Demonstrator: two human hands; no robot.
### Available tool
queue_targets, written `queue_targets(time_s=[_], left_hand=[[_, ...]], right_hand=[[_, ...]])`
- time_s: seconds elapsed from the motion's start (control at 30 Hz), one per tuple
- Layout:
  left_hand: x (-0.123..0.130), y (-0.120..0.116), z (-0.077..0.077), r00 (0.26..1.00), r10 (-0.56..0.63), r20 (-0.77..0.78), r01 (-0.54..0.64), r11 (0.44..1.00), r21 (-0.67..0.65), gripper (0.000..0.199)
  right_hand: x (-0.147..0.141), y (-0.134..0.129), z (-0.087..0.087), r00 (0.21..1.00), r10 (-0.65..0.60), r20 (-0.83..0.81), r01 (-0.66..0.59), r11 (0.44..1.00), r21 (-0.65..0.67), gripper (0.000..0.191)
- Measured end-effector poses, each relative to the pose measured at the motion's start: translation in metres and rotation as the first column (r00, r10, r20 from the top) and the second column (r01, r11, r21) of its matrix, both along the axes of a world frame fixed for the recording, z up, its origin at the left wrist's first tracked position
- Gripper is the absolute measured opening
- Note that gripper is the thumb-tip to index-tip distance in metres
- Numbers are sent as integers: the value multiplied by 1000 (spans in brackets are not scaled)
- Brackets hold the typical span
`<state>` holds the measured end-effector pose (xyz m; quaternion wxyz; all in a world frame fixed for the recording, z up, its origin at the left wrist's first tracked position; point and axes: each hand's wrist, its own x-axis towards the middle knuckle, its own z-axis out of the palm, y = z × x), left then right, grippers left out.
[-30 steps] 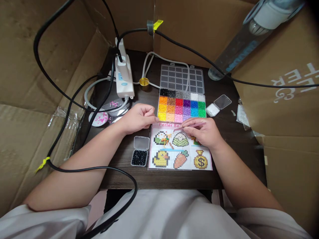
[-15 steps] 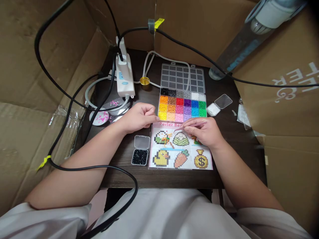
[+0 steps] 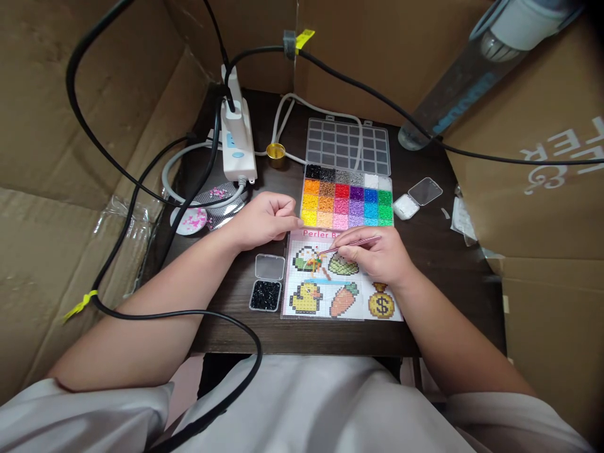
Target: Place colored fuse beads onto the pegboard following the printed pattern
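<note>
Pink tweezers (image 3: pixel 358 243) are pinched in my right hand (image 3: pixel 377 255), their tips pointing left over the top-left picture of the Perler bead pattern sheet (image 3: pixel 367 310). Whether a bead sits between the tips is too small to tell. My left hand (image 3: pixel 268 220) is curled into a fist, its thumb by the lower left corner of the sorted bead box (image 3: pixel 349 146) and the sheet's upper left edge. Bead colours fill the box's compartments, and its clear lid lies open behind. Beside the sheet stands a small open case of black beads (image 3: pixel 265 296). My right hand hides the sheet's right-hand upper picture.
A small case of white beads (image 3: pixel 406 206) lies open at the right. Further left are a gold cup (image 3: pixel 275 155), a white power strip (image 3: pixel 238 151) and a round lid with pink bits (image 3: pixel 189 221). Black cables (image 3: pixel 198 313) loop across my left arm. Cardboard walls (image 3: pixel 368 75) surround the table.
My right hand with the tweezers has moved left and slightly down, bringing the tips from the middle picture to the top-left one. My left hand stays in place; the view has shifted slightly.
</note>
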<state>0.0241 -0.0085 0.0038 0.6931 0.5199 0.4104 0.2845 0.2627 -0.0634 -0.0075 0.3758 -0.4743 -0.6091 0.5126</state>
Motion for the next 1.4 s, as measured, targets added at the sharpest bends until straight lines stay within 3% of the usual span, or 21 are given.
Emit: queue_targets(time_s=[1.17, 1.3, 1.4], left_hand=[[0, 0, 0, 1000, -1, -1, 1, 1000, 22, 46], [0, 0, -1, 1000, -5, 14, 5, 1000, 8, 46], [-1, 0, -1, 1000, -6, 4, 6, 1000, 4, 47]], right_hand=[[-1, 0, 0, 998, 68, 5, -68, 998, 8, 6], [4, 1, -2, 1000, 15, -21, -15, 999, 33, 6], [9, 3, -5, 981, -95, -167, 103, 994, 44, 8]])
